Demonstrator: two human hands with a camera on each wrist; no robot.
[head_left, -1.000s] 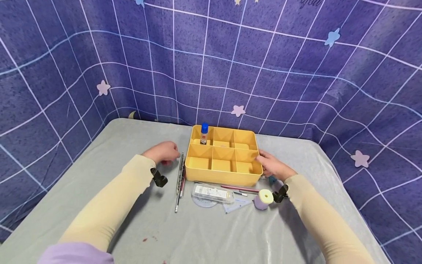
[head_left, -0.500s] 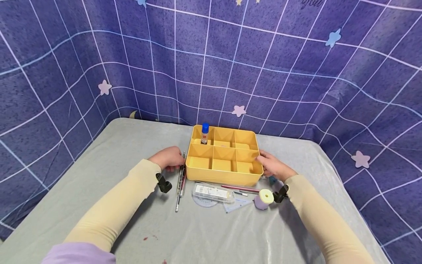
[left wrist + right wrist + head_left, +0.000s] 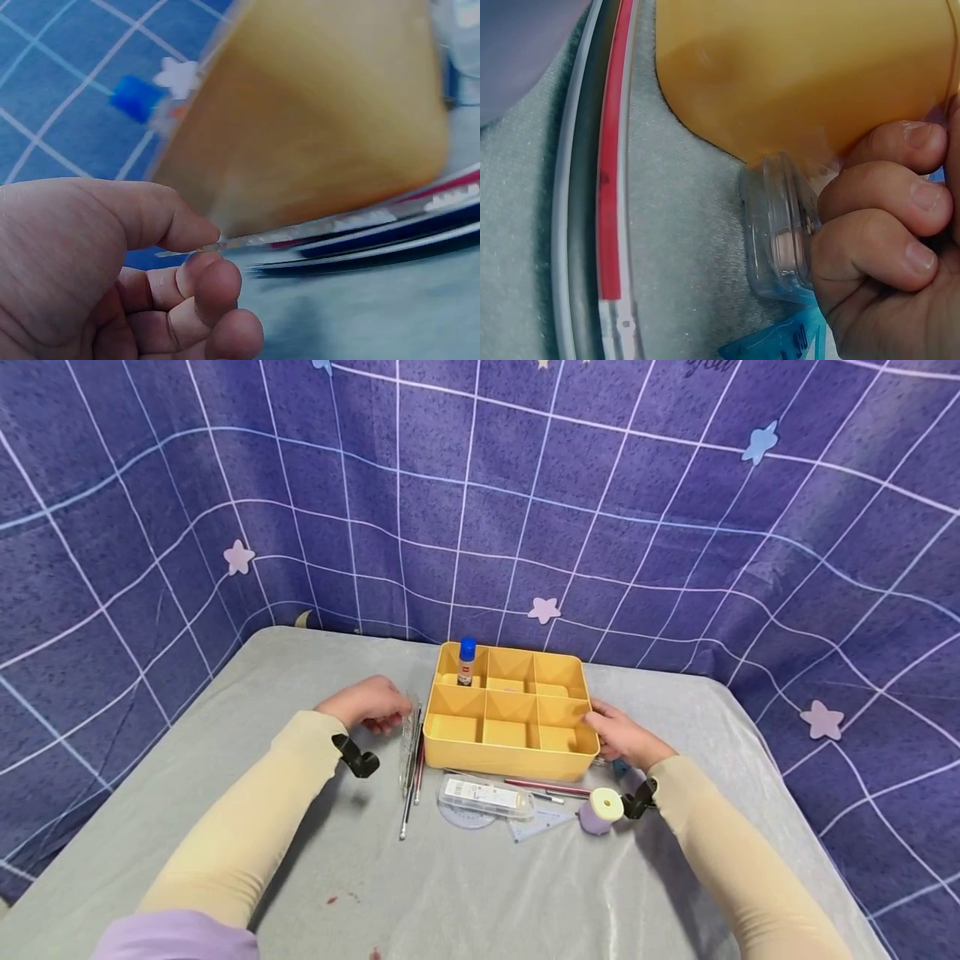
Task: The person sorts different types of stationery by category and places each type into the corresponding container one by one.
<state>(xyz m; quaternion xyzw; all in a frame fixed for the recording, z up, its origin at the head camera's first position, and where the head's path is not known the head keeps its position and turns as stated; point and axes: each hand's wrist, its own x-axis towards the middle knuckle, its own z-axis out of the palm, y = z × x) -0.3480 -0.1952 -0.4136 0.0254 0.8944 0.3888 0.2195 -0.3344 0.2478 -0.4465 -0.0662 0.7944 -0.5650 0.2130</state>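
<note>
My left hand (image 3: 372,703) pinches the end of a clear plastic ruler (image 3: 407,747) between thumb and index finger; in the left wrist view, the thin ruler (image 3: 262,240) runs from the fingertips along the box's side. Pencils (image 3: 417,768) lie beside it, left of the yellow six-compartment box (image 3: 510,760). A blue-capped glue stick (image 3: 466,664) stands in the back left compartment. My right hand (image 3: 626,739) holds the box's right wall, thumb at the rim and fingers curled outside. A small clear case (image 3: 780,232) sits by those fingers in the right wrist view.
In front of the box lie a clear plastic case (image 3: 483,797), a protractor (image 3: 465,818), a set square (image 3: 540,827) and red-barrelled pencils (image 3: 551,787). A purple pot with a cream top (image 3: 600,812) stands at their right. A purple grid-patterned curtain (image 3: 495,502) hangs behind the table.
My left hand reached right to the bundle by the box, then drew back slightly left with the clear ruler, parting it from the pencils. The right hand stays on the box.
</note>
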